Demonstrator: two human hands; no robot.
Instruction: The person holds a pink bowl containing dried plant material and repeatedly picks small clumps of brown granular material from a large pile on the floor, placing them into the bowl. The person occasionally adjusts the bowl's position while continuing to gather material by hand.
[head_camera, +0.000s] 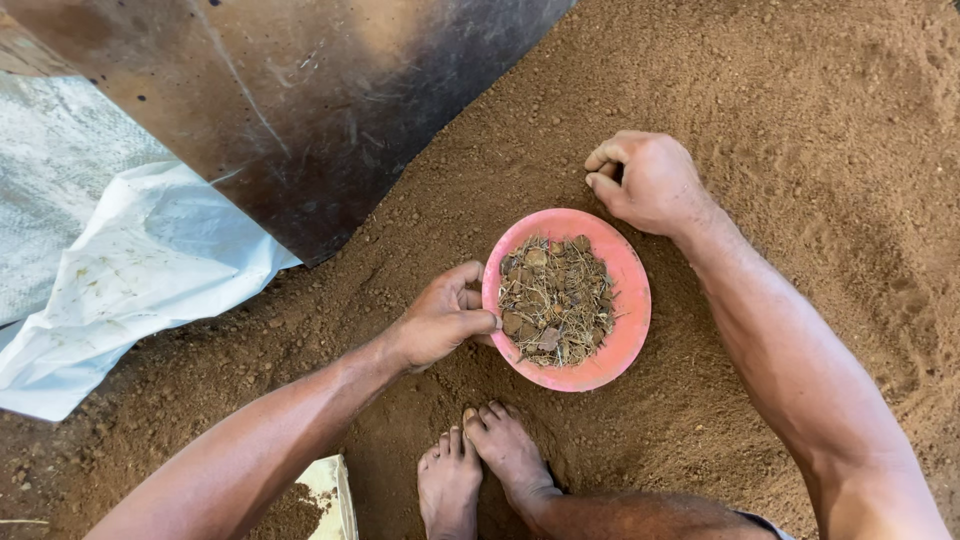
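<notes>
Two hands | left grips pink bowl | right clenched on loose brown soil

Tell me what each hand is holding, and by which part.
The left hand grips the pink bowl by its near-left rim. The right hand is curled shut; nothing visible in it.

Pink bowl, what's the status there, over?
Left hand grips pink bowl rim. Right hand fisted on soil. Bowl holds roots, clods. Nothing blocking.
</notes>
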